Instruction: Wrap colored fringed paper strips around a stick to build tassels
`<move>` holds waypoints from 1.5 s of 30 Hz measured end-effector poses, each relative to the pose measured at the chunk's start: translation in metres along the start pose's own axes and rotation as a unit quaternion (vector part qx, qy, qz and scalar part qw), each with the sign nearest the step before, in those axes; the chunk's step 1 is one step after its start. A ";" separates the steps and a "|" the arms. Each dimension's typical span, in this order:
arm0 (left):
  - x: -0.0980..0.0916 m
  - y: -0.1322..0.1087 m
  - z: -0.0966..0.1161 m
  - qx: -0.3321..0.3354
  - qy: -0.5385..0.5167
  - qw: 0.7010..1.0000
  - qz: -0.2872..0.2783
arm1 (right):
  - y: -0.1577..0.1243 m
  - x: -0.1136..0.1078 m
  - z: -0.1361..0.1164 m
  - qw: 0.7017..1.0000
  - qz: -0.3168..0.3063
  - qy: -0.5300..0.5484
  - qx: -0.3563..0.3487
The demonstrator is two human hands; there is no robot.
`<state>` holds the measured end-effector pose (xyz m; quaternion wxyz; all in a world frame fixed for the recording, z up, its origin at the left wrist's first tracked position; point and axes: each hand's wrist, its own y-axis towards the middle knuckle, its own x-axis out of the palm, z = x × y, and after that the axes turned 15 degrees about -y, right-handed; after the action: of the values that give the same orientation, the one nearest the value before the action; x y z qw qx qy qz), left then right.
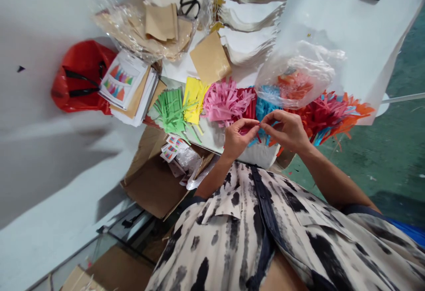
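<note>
Red paper piece (pixel 249 128) is pinched between both hands, just below the pink fringed pile (pixel 224 102) and slightly to its right.

Head view:
- Our left hand (pixel 237 139): fingers drawn in tight, thumb and forefinger nipping the piece. It's mostly hidden by the fingers, so we can't tell its shape.
- Our right hand (pixel 288 130): same narrow pinch, its fingertips meeting the left hand's on the piece.
- Both hands hover in front of the row of piles, below-right of the pink fringed pile. We can't tell whether they touch the paper behind them.
- Yellow fringed pile (pixel 194 94) sits just left of the pink one. Green fringed pile (pixel 171 111) is further left and lower.
- Dark red fringed pile (pixel 247 100) touches the pink one on its right, with the blue fringed pile (pixel 265 102) beyond that.
- Clear plastic bag (pixel 299 78) with orange fringe inside: right of the pink pile, a bit higher.
- Mixed fringe heap (pixel 332 114): far right of the pink pile.
- Brown paper sheet (pixel 210 58): directly above the pink pile.
- Black scissors (pixel 190 1): well above it.
- Stack of printed cards (pixel 124 83): left of the pink pile, past the green one. Red bag (pixel 81 76) is further left again.
- Cardboard box (pixel 152 180): below-left of the pink pile, with small printed stickers (pixel 171 147) at its edge.
- Our patterned shirt (pixel 252 233): well below the pink pile.
</note>
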<state>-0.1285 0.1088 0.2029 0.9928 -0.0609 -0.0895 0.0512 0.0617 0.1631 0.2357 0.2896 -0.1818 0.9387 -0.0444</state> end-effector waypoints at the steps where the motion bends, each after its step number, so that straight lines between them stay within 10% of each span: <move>1: 0.000 0.000 -0.001 -0.011 -0.014 1.000 0.004 | -0.001 0.001 0.001 1.000 0.004 0.007 0.005; 10: -0.008 0.003 0.010 0.033 0.039 0.997 -0.050 | 0.000 -0.004 0.009 0.995 -0.072 0.062 0.027; 35: 0.000 -0.005 -0.003 -0.064 -0.048 0.996 -0.048 | -0.022 0.001 0.015 0.993 -0.028 0.107 0.046; 45: 0.024 -0.014 -0.027 -0.073 0.067 0.956 -0.276 | -0.073 -0.005 0.057 0.987 0.026 0.107 0.120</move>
<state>-0.0983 0.0946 0.1825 0.9648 -0.1095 -0.0392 -0.2360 0.1204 0.0982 0.2053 0.2086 -0.1160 0.9565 -0.1680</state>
